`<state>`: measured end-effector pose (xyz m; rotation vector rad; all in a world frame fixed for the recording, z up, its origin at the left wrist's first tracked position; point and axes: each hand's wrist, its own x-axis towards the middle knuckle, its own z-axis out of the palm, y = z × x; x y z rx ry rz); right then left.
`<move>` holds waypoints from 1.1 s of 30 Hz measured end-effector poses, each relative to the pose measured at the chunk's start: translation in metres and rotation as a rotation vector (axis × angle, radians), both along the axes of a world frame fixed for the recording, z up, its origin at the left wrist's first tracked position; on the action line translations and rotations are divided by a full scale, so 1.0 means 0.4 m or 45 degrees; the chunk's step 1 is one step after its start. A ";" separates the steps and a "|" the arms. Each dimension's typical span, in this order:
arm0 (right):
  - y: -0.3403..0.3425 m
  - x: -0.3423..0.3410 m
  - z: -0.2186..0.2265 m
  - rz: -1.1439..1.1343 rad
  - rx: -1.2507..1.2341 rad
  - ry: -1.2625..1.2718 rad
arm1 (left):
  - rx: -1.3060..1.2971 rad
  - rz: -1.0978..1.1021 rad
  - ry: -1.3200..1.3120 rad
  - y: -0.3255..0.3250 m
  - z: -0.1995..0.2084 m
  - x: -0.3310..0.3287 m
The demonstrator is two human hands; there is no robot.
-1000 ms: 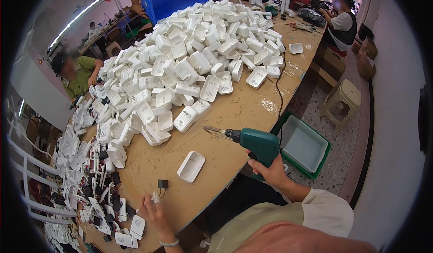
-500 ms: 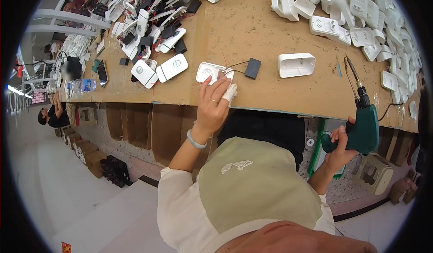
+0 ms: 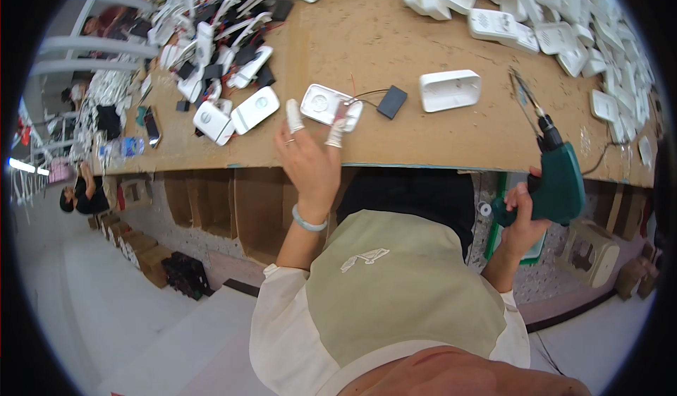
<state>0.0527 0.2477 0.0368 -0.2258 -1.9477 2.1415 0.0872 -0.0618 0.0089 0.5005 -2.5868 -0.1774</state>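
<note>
My left hand (image 3: 310, 163) is over the table's near edge, fingers spread and white covers on two fingertips. One covered fingertip rests at the lower right of a shallow white plastic casing (image 3: 319, 102); another is just left of it. Thin wires run from the casing's right part to a small black box (image 3: 392, 102), and a red wire sticks up behind. My right hand (image 3: 520, 220) is closed round the handle of a green soldering gun (image 3: 560, 184), its metal tip pointing up and away over the table. Between them lies a hollow white housing (image 3: 450, 91).
White housings (image 3: 564, 36) are heaped at the far right. Casings with wires and black boxes (image 3: 226, 50) pile up at the far left, two closed white units (image 3: 255, 110) before them. A phone (image 3: 152, 126) and a plastic bottle (image 3: 123, 147) lie farther left.
My left hand has drawn back toward me and left, its fingers spreading off the wires. The casing has tilted slightly. The soldering gun's tip has swung a little to the left.
</note>
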 end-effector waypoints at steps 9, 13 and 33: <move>0.044 0.014 -0.033 0.024 -0.070 -0.008 | 1.221 -0.020 0.427 -0.040 0.009 0.006; 0.027 0.010 -0.022 -0.007 -0.068 -0.034 | 1.386 -0.066 0.486 -0.053 0.011 -0.017; 0.063 0.049 -0.082 0.158 0.161 -0.091 | 0.619 -0.432 0.327 0.103 0.037 -0.123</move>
